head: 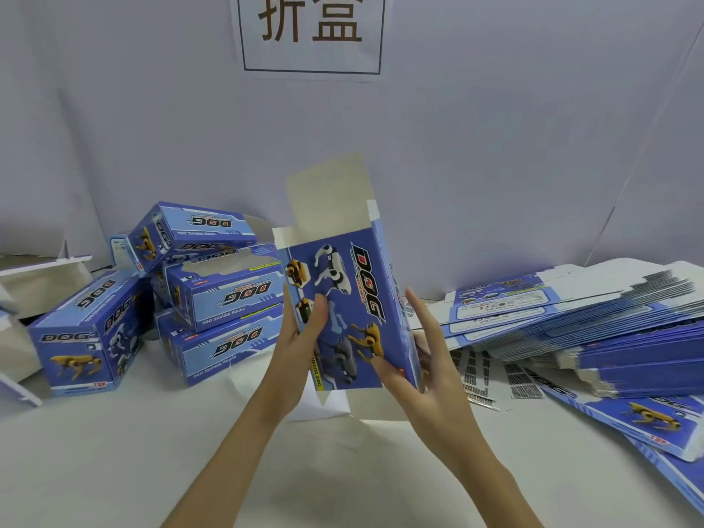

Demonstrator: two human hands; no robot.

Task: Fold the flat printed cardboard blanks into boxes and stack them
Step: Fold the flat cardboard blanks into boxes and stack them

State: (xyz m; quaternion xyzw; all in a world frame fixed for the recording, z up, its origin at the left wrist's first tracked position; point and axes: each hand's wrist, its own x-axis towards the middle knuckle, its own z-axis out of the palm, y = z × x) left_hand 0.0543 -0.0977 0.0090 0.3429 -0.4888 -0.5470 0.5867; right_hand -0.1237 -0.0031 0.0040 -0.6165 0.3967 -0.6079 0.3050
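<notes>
A pale surface (114, 451) carries a fanned pile of flat blanks (609, 322) on the right and stacked folded boxes (213, 295) on the left. Between them, raised above the surface, stands a half-formed box (343, 299), its top flaps open. The left hand (304, 329) grips its left edge; the right hand (415, 360) pinches its right edge.

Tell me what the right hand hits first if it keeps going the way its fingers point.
The right hand already holds the box, fingers pointing up and away. Beyond the fingertips only the backdrop shows; depth is unclear, but the way looks free.
</notes>
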